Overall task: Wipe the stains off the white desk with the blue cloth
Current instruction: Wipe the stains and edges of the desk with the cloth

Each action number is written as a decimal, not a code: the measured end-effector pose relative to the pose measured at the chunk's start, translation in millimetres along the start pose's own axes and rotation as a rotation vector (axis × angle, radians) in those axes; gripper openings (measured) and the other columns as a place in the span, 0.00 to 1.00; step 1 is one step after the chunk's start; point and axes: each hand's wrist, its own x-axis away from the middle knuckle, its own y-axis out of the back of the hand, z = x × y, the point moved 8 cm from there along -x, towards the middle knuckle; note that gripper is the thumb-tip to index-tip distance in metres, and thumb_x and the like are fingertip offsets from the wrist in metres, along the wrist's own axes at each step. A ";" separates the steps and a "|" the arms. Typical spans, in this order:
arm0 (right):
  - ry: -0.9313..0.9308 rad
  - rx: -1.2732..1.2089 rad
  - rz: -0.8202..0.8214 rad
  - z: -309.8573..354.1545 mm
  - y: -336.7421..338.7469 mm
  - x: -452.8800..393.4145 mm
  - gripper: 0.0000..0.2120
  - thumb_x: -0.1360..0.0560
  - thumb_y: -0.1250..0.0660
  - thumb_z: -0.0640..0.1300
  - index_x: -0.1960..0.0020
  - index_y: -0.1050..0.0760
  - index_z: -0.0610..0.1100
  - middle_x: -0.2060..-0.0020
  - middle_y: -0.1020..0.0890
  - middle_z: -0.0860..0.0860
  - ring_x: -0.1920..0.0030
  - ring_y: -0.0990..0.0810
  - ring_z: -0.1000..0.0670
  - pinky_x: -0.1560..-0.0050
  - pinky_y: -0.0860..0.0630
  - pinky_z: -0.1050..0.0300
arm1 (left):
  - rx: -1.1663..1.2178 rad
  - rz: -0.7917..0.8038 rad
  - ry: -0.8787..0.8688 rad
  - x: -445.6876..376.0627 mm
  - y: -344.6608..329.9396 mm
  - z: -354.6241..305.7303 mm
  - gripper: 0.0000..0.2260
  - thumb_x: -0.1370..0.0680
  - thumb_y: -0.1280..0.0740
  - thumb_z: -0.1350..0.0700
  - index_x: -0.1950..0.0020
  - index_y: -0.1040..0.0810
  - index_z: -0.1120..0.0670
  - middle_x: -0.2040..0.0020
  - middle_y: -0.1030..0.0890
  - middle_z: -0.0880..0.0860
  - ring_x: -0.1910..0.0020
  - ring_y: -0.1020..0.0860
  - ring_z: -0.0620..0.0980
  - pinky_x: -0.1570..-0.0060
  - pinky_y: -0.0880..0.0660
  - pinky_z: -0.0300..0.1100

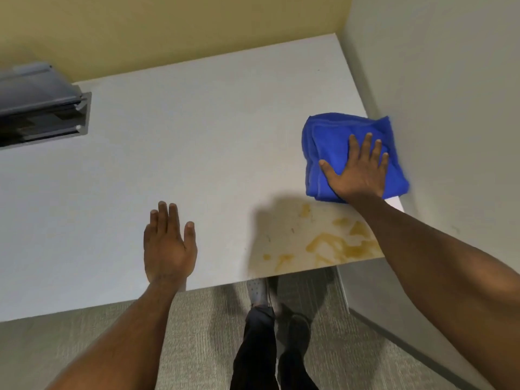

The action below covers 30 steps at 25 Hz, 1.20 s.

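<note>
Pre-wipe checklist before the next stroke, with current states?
1. Right hand flat on the blue cloth, fingers spread: ok.
2. Cloth over the stains: not ok; it lies beyond them, toward the back wall.
3. Path from cloth to stains free of objects: ok, only bare white desk between.
4. Left hand out of the wipe path: ok, open and well to the left of the stains.
5. Stains removed: not ok, yellow-brown marks remain near the front right edge.
6. Cloth damp: cannot tell.
</note>
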 end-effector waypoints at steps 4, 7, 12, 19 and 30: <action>0.094 0.048 0.017 21.6 -3.9 -4.2 0.29 0.20 0.57 0.59 0.22 0.54 0.49 0.22 0.50 0.40 0.23 0.52 0.37 0.24 0.52 0.40 | 0.029 -0.030 -0.010 4.2 0.4 -3.0 0.32 0.19 0.55 0.40 0.20 0.46 0.58 0.19 0.45 0.56 0.20 0.47 0.55 0.22 0.47 0.53; 0.342 -0.014 0.085 42.7 -10.5 23.5 0.29 0.20 0.58 0.56 0.23 0.49 0.46 0.23 0.46 0.44 0.23 0.49 0.40 0.24 0.50 0.45 | 0.019 -0.028 -0.008 2.6 -0.9 1.2 0.33 0.19 0.56 0.40 0.20 0.46 0.58 0.19 0.45 0.56 0.20 0.47 0.55 0.22 0.47 0.54; 0.297 -0.050 0.025 -20.6 2.0 16.4 0.28 0.20 0.57 0.55 0.24 0.45 0.46 0.23 0.43 0.47 0.23 0.45 0.44 0.25 0.49 0.43 | -0.015 -0.022 0.003 2.0 0.8 1.9 0.32 0.19 0.56 0.41 0.20 0.45 0.59 0.19 0.45 0.57 0.20 0.46 0.57 0.23 0.46 0.54; 0.503 -0.040 0.084 44.6 -15.5 57.1 0.28 0.20 0.58 0.55 0.24 0.45 0.46 0.23 0.43 0.47 0.23 0.45 0.44 0.25 0.46 0.44 | -0.047 -0.022 -0.020 0.2 -0.5 1.6 0.31 0.19 0.55 0.42 0.21 0.44 0.60 0.20 0.43 0.59 0.21 0.44 0.59 0.24 0.43 0.55; 0.536 -0.046 0.143 124.0 -27.4 75.4 0.27 0.19 0.54 0.54 0.23 0.47 0.46 0.22 0.46 0.47 0.23 0.48 0.45 0.25 0.49 0.45 | -0.020 -0.020 -0.018 0.7 2.4 1.4 0.30 0.18 0.54 0.44 0.21 0.44 0.60 0.20 0.42 0.58 0.21 0.44 0.58 0.24 0.43 0.55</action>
